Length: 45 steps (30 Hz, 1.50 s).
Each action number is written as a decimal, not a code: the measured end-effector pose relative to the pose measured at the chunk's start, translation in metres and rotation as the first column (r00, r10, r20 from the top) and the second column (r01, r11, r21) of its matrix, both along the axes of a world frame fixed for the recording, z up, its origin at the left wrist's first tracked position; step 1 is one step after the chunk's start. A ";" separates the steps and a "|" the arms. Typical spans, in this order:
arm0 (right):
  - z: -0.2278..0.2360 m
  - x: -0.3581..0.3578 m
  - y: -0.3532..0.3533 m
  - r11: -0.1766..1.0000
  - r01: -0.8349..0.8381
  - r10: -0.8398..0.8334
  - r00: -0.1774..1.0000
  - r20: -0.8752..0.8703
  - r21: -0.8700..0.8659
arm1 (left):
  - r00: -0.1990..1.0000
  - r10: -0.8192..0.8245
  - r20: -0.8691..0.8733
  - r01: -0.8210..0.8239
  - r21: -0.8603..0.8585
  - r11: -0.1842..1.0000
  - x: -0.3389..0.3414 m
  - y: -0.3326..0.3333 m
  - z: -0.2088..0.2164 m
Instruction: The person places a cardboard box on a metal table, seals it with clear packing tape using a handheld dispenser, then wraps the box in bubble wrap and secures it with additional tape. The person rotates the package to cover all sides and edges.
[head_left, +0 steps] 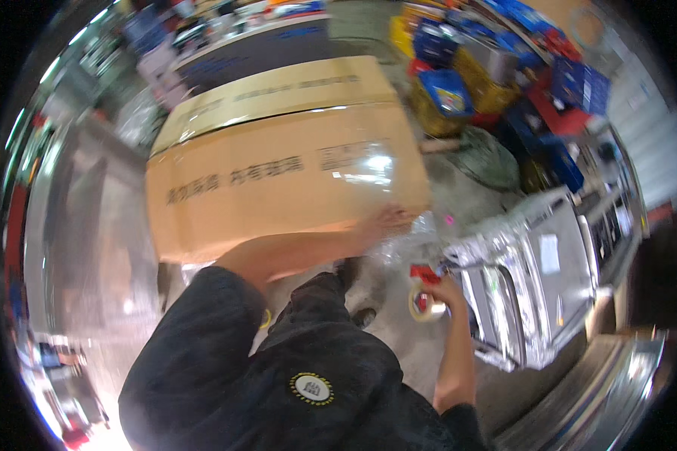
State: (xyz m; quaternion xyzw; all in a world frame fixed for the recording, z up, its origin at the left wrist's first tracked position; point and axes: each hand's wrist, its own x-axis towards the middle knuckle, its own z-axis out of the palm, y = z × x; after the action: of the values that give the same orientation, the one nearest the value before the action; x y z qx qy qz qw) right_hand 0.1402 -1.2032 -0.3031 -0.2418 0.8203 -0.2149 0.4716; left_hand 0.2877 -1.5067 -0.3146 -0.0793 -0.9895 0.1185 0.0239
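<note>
So from where I'm standing, there's a person in a dark shirt [331, 413] bent over a big cardboard box [278, 180], which sits at their 12 o'clock, leaning a bit toward 11. Dark printing on the top, plus a shiny patch of glare near its right side.

Their left hand [386, 219] is at about 1 o'clock, arm slung across the front of the box, right by its near right corner. It's a total blur, so I can't tell how far the fingers are open, or whether they've got hold of anything or are even touching the cardboard.

Right hand [445, 292] is out at 2 o'clock, off the box, fingers curled closed around a red tape dispenser [424, 273]. The pale tape roll [415, 308] sits below the red part, held over the floor [399, 342]. Can't make out the loose end.

Just beyond that hand, also around 2, there's a metal unit in shiny wrap [534, 278]. Crumpled clear film [423, 225] by the box corner, a green sack [487, 159] between 1 and 2, and a big grey wrapped thing [90, 240] at 10.
</note>
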 end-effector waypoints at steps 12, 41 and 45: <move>0.101 0.205 -0.063 0.803 0.142 -0.360 0.889 -0.281 -0.580 | 0.788 0.448 0.423 -0.317 0.902 -0.293 0.190 0.012 0.154; 0.171 0.402 -0.594 0.508 -0.233 -0.155 0.922 -0.354 -0.829 | 0.767 0.535 0.355 0.056 0.793 -0.606 0.439 -0.442 0.218; 0.171 0.395 -0.600 0.498 -0.521 -0.098 0.760 -0.642 -0.693 | 0.832 0.530 0.166 0.135 0.865 -0.482 0.432 -0.444 0.215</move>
State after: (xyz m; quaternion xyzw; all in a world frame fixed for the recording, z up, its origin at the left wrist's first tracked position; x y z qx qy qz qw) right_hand 0.5355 -1.8035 -0.1323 -0.5991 0.6749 -0.4298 0.0279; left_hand 0.7193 -1.9506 -0.0998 0.2152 -0.5741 -0.7496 0.2495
